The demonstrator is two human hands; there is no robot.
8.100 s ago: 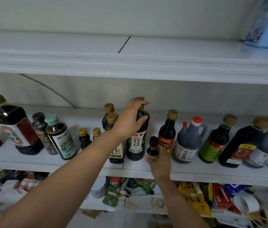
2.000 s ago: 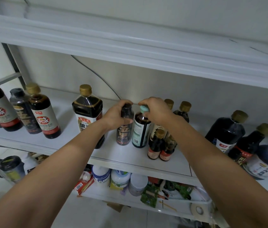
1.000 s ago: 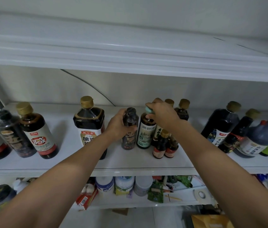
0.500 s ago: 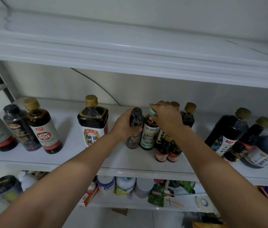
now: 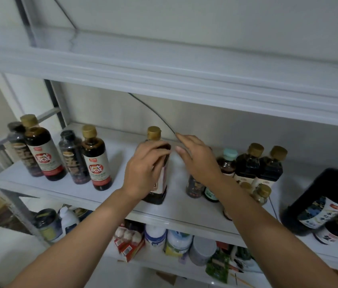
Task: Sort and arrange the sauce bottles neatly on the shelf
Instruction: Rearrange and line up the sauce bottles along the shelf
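On the white middle shelf (image 5: 66, 189), my left hand (image 5: 145, 170) grips the shoulder of a large dark sauce bottle (image 5: 161, 189) with a gold cap, its fingers curled round it. My right hand (image 5: 199, 161) hovers just right of that bottle with fingers straight and holds nothing. Under my right wrist stand a small dark bottle (image 5: 193, 187) and a teal-capped bottle (image 5: 228, 157). Two gold-capped dark bottles (image 5: 249, 163) stand side by side behind them. At the left end, two red-labelled bottles (image 5: 97, 163) alternate with two black-capped ones (image 5: 72, 159).
A big dark bottle (image 5: 326, 200) and other bottles crowd the right end. Small gold-capped bottles (image 5: 264, 193) sit near my right forearm. The upper shelf edge (image 5: 164, 80) hangs overhead. The lower shelf holds jars, white tubs (image 5: 155, 235) and a red packet (image 5: 128, 244).
My left hand left the small dark bottle and took the large gold-capped bottle. My right hand let go of the teal-capped bottle and opened. The view swung left.
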